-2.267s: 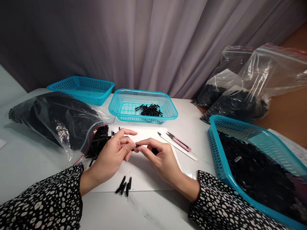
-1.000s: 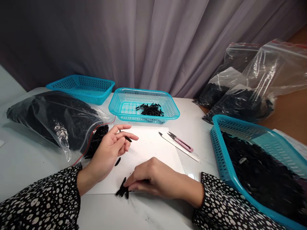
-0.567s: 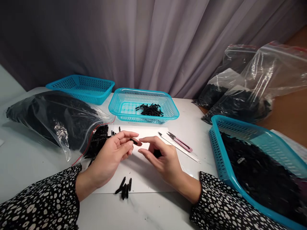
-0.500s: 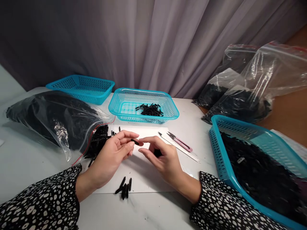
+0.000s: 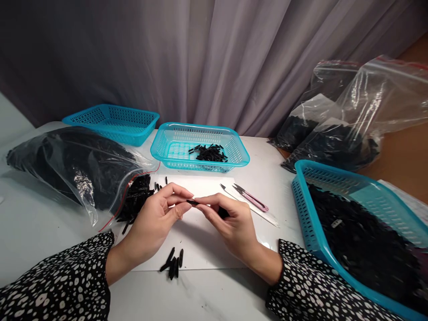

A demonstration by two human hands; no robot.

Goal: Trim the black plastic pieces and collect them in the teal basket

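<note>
Over the white sheet (image 5: 207,249), a small slim black piece (image 5: 191,203) is pinched between both hands. The thumb and fingers of my left hand (image 5: 160,211) hold one end. My right hand (image 5: 230,218) grips the other end with thumb and index finger. Something black (image 5: 223,212) is tucked in the curled fingers of my right hand; its shape is mostly hidden. Several similar black pieces (image 5: 172,266) lie at the sheet's near edge. To the left, a dark heap of them (image 5: 135,196) spills from the mouth of a zip bag (image 5: 73,165).
A blue basket (image 5: 200,128) with a small black pile stands behind the hands, another basket (image 5: 113,109) at its left. Pink thread snips (image 5: 250,199) and white tweezers (image 5: 264,216) lie right. A large basket (image 5: 312,223) of black pieces and clear bags (image 5: 361,98) occupy the right side.
My right thumb and index finger have closed on the black piece's free end. Before, they were apart beside it, while my left hand held it.
</note>
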